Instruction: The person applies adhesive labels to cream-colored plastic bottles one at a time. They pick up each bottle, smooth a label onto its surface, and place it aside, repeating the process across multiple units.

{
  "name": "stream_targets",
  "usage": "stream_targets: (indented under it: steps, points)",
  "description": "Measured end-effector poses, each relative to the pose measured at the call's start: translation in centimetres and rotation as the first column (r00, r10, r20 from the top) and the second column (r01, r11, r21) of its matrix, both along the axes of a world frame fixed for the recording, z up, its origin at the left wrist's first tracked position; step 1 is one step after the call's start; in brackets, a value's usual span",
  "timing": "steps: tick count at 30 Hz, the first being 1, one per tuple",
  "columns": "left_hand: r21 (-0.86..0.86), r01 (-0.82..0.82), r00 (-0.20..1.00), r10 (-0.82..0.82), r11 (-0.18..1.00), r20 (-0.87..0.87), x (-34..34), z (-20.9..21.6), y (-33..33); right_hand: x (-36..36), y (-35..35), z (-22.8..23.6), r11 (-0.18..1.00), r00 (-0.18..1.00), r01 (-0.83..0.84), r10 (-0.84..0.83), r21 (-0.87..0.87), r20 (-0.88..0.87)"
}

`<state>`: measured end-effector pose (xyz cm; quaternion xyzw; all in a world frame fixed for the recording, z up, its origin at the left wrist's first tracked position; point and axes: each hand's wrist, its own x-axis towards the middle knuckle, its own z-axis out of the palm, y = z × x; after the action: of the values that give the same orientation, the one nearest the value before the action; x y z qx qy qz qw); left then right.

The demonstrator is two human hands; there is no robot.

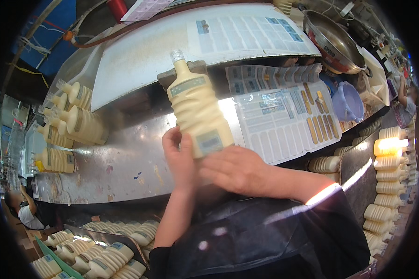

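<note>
A cream-coloured bottle with wavy ribbed sides and a clear cap lies tilted before me, its neck pointing away. Its upper part leans on a dark block. One label band crosses its shoulder, and a blue-grey label sits near its base. At the base's left edge my left hand grips the bottle between thumb and fingers. My right hand rests with fingers stretched out flat against the bottle's lower end, beside the label. The right fingertips partly overlap the base.
Label sheets lie right of the bottle, some stickers peeled off. Another sheet is on the white board behind. Several cream bottles stand at left; more fill crates below. A purple bucket and metal pan are at right.
</note>
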<state>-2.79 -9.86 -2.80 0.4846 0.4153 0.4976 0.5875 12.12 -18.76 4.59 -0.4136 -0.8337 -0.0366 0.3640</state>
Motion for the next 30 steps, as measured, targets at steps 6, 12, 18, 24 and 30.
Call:
stream_targets:
  steps: [6,12,18,24,30]
  points:
    - [-0.105,0.037,0.983,-0.017,0.994,0.182,-0.9,0.6,0.4,-2.1,1.6,1.5,0.988,0.974,0.154,-0.155,0.016,0.167]
    - [-0.171,0.092,0.946,-0.032,0.981,0.324,-1.3,-0.1,0.6,-2.8,1.7,0.5,0.986,0.991,0.114,-0.105,-0.121,0.078]
    - [-0.036,0.025,0.995,-0.021,0.999,0.095,-0.9,1.0,-0.2,-0.1,1.7,2.3,0.746,0.800,0.564,-0.600,-0.354,0.012]
    - [0.195,0.033,0.978,0.009,0.980,-0.209,-0.2,-1.3,0.0,-0.7,0.8,1.5,0.638,0.776,0.502,-0.630,-0.584,-0.021]
    - [0.224,0.043,0.926,0.046,0.974,-0.374,0.3,-0.9,0.0,2.2,0.7,-0.6,0.629,0.704,0.513,-0.698,-0.584,-0.133]
